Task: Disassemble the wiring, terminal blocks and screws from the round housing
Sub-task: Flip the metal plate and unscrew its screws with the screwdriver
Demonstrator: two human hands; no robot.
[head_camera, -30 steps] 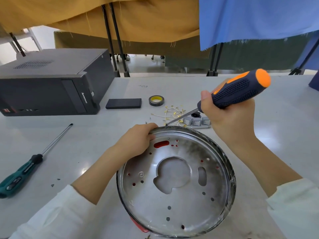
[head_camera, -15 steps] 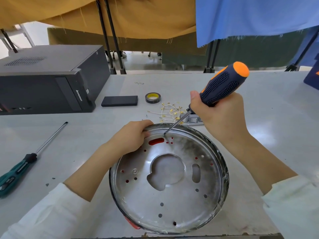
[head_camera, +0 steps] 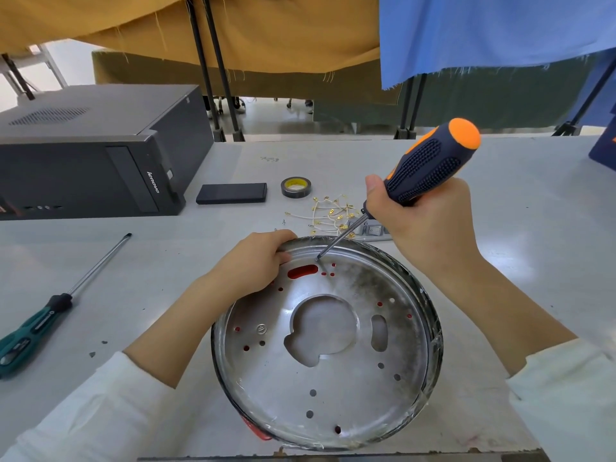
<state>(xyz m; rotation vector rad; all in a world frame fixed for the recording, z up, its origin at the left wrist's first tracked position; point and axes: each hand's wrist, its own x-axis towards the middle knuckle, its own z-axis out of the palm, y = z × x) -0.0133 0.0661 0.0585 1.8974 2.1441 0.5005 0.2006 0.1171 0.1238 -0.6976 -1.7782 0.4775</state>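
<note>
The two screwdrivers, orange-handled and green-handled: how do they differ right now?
The orange-handled screwdriver is gripped by the right hand, slanted, tip down in the round housing; the green-handled screwdriver lies untouched on the table. Its shaft looks longer. Both have bare metal shafts.

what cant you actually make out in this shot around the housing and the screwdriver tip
Head view, the only one:
- Screw under the orange screwdriver tip: too small to tell whether one is there.
- Terminal blocks: partly hidden behind the right hand.
- Left hand fingertips: curled over the round housing rim, out of sight.
- Red part under the housing: mostly covered by it.
- Green screwdriver: its grip is cut off by the left edge.
</note>
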